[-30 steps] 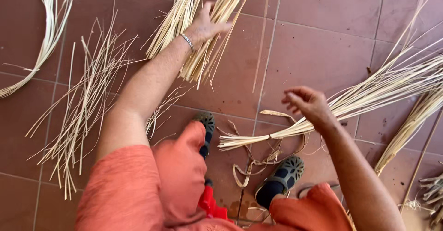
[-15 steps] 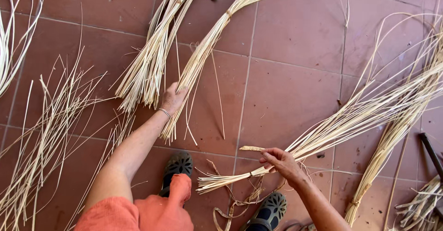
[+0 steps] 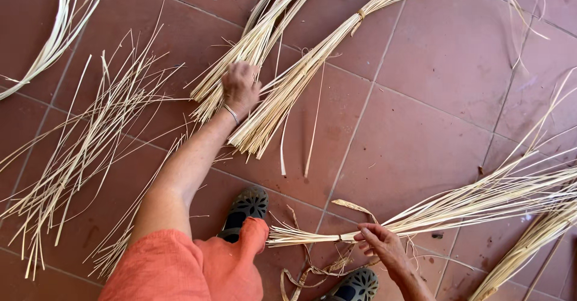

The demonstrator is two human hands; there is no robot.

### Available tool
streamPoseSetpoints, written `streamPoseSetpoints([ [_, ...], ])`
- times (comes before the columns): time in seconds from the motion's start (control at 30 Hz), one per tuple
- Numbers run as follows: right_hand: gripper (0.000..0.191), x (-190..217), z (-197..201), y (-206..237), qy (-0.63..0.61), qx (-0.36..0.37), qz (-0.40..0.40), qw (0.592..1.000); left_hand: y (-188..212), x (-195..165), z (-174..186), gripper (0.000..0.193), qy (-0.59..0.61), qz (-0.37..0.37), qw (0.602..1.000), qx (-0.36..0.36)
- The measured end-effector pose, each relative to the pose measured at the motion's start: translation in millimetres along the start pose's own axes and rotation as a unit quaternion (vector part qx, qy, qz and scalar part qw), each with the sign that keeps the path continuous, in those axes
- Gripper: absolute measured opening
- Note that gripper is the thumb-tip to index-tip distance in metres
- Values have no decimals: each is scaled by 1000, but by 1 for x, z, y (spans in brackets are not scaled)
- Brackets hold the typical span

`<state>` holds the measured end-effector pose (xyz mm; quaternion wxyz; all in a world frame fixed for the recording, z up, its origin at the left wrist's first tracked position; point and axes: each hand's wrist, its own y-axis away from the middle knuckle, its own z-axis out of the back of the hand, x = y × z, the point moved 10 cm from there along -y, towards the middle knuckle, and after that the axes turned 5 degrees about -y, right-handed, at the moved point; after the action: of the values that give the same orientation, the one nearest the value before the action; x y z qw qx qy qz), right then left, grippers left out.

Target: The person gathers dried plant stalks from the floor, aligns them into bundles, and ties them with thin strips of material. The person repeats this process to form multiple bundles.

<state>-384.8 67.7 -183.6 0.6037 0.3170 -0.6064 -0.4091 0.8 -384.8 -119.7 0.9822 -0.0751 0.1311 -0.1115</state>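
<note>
Left hand: your left hand point(image 3: 240, 88) reaches far out over the floor, fingers curled down onto the cut ends of two pale straw bundles; you are pressing or gripping the strands there, but whether the fingers close around any of them cannot be told from above. A thin bracelet point(image 3: 232, 114) sits at the wrist.

Left bundle: the far-left bundle point(image 3: 264, 30) runs from under your left hand up and away to the far edge.

Tied bundle: the tied bundle point(image 3: 336, 36) lies just right of it, bound with a strip partway up, its loose ends fanning out near your left hand.

Right hand: your right hand point(image 3: 381, 247) is near you on the right, fingers pinched together on the bound neck of a third bundle.

Held bundle: the near-right bundle point(image 3: 481, 202) stretches from that grip out to the right edge, its short stub ends pointing left toward your shoes.

Loose strands: scattered stalks point(image 3: 84, 151) lie spread on the left, well apart from both hands.

Floor: reddish-brown floor tiles point(image 3: 421, 109) carry everything.

Shoes: your dark shoes point(image 3: 245, 208) are near, below the orange trousers point(image 3: 198, 265), with curled scraps point(image 3: 312, 268) between them.
</note>
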Motion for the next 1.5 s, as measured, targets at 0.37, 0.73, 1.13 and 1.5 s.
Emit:
streamPoseSetpoints([
  [0.37,40,-25,9,-13,-8,-7,-39,999,38,-11,-59,50,272,155,922,228],
  [0.73,36,-22,2,-12,13,-12,-36,999,44,-74,-32,17,4,-138,990,37],
  [1.13,36,-38,10,-8,14,-17,-26,999,12,64,-8,37,-24,105,991,78],
  [1.5,37,-42,16,6,25,-52,-39,998,-9,-12,-2,10,137,59,989,22],
])
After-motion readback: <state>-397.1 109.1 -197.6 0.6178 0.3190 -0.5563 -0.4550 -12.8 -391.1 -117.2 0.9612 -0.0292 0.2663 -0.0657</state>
